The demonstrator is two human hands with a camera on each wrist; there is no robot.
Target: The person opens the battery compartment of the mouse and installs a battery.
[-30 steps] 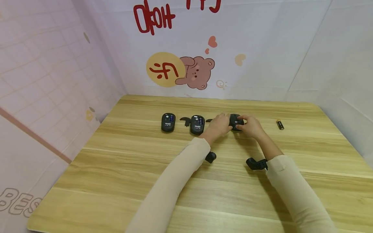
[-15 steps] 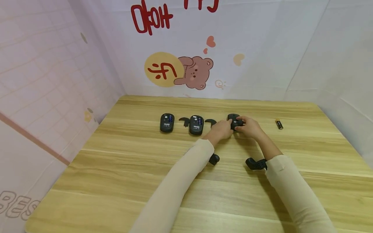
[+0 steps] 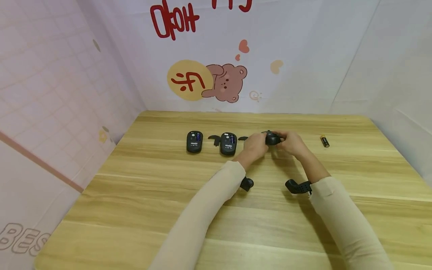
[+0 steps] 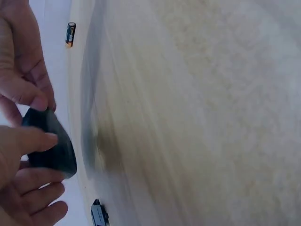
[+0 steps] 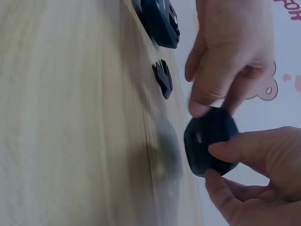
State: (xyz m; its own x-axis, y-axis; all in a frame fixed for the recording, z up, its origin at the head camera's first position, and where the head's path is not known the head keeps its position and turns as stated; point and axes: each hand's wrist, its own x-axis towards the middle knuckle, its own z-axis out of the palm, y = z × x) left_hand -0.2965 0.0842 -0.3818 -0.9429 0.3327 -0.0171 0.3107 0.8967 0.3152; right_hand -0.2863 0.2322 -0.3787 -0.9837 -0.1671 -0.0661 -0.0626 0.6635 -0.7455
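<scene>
Both hands hold one black computer mouse (image 3: 272, 138) between them, tilted and raised off the wooden table. My left hand (image 3: 254, 147) grips its left end, the thumb (image 4: 40, 139) lying along the dark body in the left wrist view. From the other side my right hand (image 3: 292, 143) pinches it, with thumb and fingers on opposite faces in the right wrist view. A black battery cover (image 3: 242, 138) lies just beside my left hand, partly hidden by it. To the right of my right hand, a single AA battery (image 3: 324, 141) rests on the table.
Two more mice lie underside up on the left, the outer mouse (image 3: 194, 142) and the inner mouse (image 3: 228, 144), both with blue batteries showing. Between them lies another battery cover (image 3: 215, 140). A printed cloth wall (image 3: 303, 75) rises behind the table (image 3: 135, 210).
The mouse has been lifted and tilted in both hands; earlier its rounded top faced the head camera. My left hand shifted slightly down and back up around it. The other items stay put.
</scene>
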